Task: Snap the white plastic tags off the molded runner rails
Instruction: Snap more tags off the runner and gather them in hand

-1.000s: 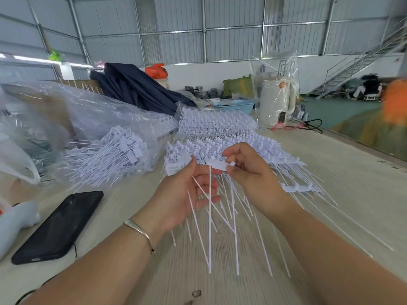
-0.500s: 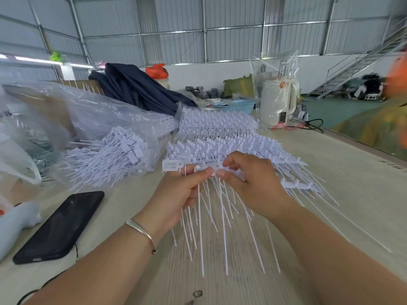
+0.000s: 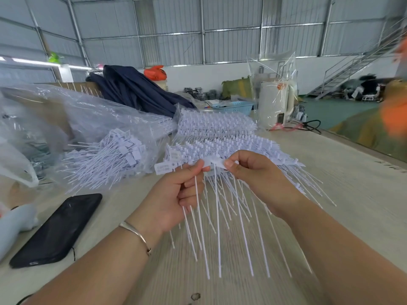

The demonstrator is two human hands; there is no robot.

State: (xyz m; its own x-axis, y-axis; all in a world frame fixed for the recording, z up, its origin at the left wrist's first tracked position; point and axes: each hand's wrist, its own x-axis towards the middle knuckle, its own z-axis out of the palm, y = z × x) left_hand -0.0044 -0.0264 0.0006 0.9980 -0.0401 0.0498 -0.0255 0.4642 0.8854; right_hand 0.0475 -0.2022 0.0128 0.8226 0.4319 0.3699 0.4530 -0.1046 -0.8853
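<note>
- Head view, from the left side: a black phone [image 3: 57, 230] lies flat on the surface [image 3: 352, 183], well apart from my work, so it does not disturb the tags.
- A clear bag [image 3: 105, 155] lies open behind it, full of loose tags; I judge that the finished pieces go there, because it is near my left hand.
- My left hand [image 3: 176, 194] has its grip curled around a bunch of freed tags [image 3: 198, 216]. Their thin tails hang down toward me, and one label head [image 3: 164, 168] sticks out to the left. Thumb and forefinger pinch the top of the next tag.
- Between both hands is the runner rail [image 3: 214, 162], held up above the surface so the tails hang free and each tag can bend off.
- My right hand [image 3: 255, 179] clamps the rail between thumb and fingers, to hold it steady against the pull.
- Behind the hands, the stacked rails [image 3: 215, 126] still full of tags wait on the surface.
- Compared with half a second ago, the hands are a little more apart and the rail piece between them shows more.
</note>
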